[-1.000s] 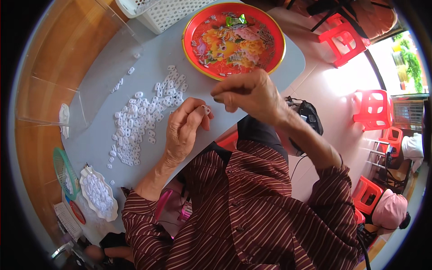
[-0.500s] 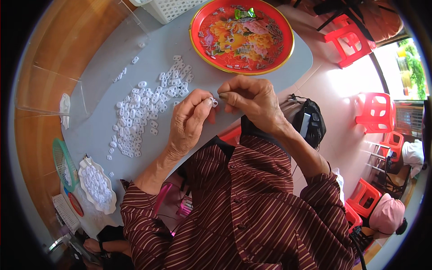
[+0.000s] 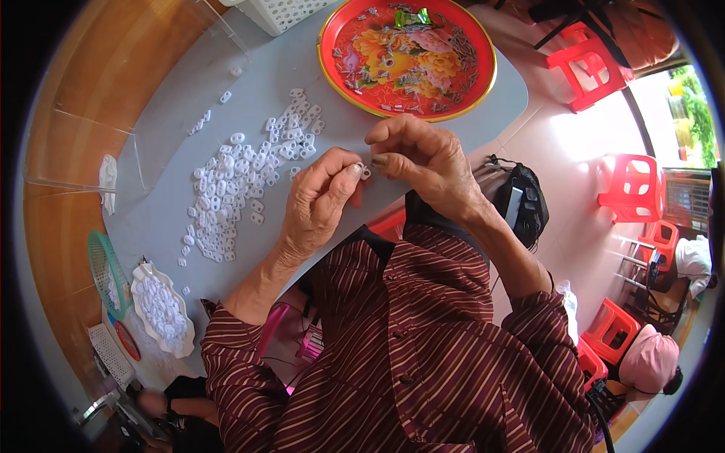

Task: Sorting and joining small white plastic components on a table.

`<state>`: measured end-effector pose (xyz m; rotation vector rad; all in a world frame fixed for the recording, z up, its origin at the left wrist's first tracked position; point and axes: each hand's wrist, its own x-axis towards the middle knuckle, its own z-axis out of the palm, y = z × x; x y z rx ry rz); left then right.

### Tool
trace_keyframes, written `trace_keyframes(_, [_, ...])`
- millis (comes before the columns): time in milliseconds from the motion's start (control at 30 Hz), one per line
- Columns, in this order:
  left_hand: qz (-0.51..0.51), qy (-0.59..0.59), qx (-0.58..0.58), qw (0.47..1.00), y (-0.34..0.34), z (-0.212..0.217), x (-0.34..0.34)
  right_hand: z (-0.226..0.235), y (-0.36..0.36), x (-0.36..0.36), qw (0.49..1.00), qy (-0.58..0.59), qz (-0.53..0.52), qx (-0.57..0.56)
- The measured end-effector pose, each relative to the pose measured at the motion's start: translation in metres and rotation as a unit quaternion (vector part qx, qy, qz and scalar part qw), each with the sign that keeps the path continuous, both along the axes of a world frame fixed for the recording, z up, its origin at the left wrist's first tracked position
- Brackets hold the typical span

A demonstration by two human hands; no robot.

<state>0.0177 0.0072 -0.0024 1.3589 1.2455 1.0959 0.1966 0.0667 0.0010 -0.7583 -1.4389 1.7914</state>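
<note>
Between the thumb and fingers of my left hand [image 3: 323, 198] is a small white two-hole plastic piece [image 3: 365, 172], held over the table's near edge. My right hand [image 3: 430, 166] hovers just right of it, thumb and index finger apart with nothing visible between them. A heap of similar white pieces [image 3: 223, 181] spreads over the grey table [image 3: 158, 219] to the left of my hands. Beyond my right hand lies a round red tray [image 3: 329, 72] with a flower print, gold rim, many small metallic pins and a green wrapper [image 3: 411, 17].
A scalloped white dish [image 3: 189, 346] full of white pieces sits at the left, beside a green basket [image 3: 97, 264]. A white perforated basket [image 3: 281, 21] stands at the far edge. Another person's arm [image 3: 192, 408] shows at lower left. Red stools [image 3: 630, 189] stand on the right.
My right thumb and index finger have spread apart, and the hand has shifted slightly away from the white piece. My left hand keeps its grip in nearly the same place.
</note>
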Motion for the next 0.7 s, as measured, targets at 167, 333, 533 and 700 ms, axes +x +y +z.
trace_keyframes(167, [-0.003,0.002,-0.003,1.0,0.0009,0.0058,0.0018,-0.0015,-0.0009,0.0009,1.0,-0.013,0.001,0.016])
trace_keyframes(333, [-0.017,0.023,0.002,1.0,0.0007,0.0041,-0.0008,-0.0009,-0.0009,0.0004,1.0,-0.02,0.006,0.017])
trace_keyframes(533, [-0.011,0.034,0.013,0.999,0.0001,0.0027,0.0013,-0.0021,-0.001,0.0014,1.0,-0.019,0.002,0.022])
trace_keyframes(700, [-0.011,0.026,0.021,0.999,-0.0005,0.0005,0.0013,-0.0007,-0.0024,0.0015,1.0,-0.006,0.005,0.018])
